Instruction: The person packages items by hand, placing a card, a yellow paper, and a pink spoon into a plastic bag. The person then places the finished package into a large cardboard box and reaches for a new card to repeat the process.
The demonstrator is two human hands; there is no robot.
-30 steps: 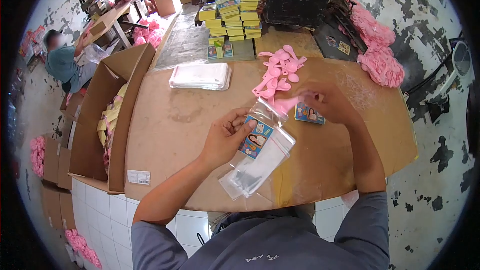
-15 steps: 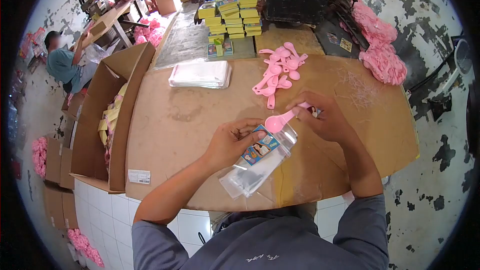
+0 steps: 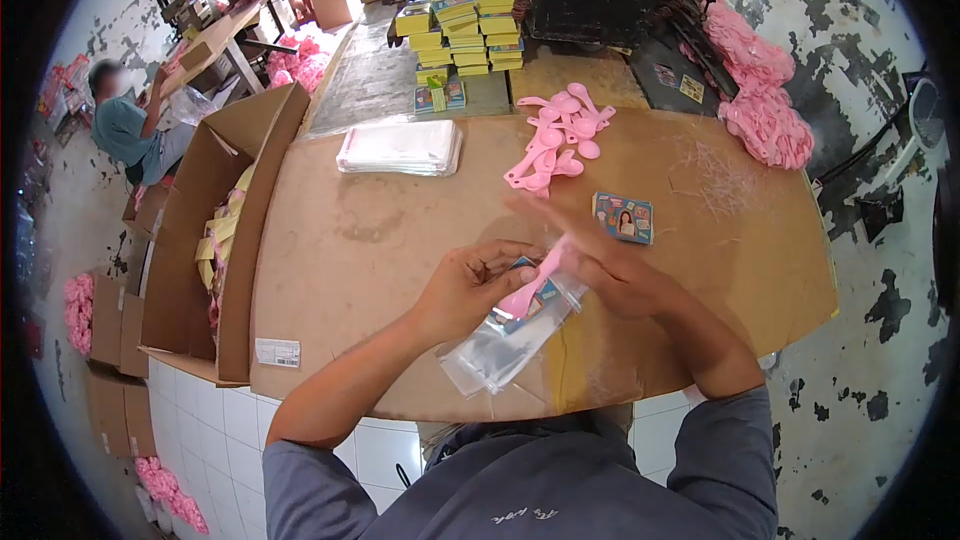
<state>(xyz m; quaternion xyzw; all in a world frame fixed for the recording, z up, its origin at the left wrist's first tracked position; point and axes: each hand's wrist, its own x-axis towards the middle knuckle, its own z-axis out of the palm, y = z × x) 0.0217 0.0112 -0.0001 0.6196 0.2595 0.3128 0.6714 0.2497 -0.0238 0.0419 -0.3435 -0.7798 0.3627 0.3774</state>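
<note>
Pink spoon (image 3: 528, 290) lies slanted at the mouth of a clear bag (image 3: 497, 347), bowl end lowest and just beside the left fingers. Its handle end runs up under the right hand (image 3: 612, 265), whose fingers are blurred, so I cannot tell whether they clamp the handle or only press on it. The left hand (image 3: 462, 290) has its fingers closed on the bag's upper edge, where a printed card (image 3: 521, 263) shows inside. The bag rests on the cardboard-covered bench (image 3: 380, 240). Another card (image 3: 622, 217) lies just beyond the right hand. Farther off are a heap of pink spoons (image 3: 555, 140), a stack of clear bags (image 3: 400, 150) and, to the left, an open cardboard box (image 3: 215, 230).
</note>
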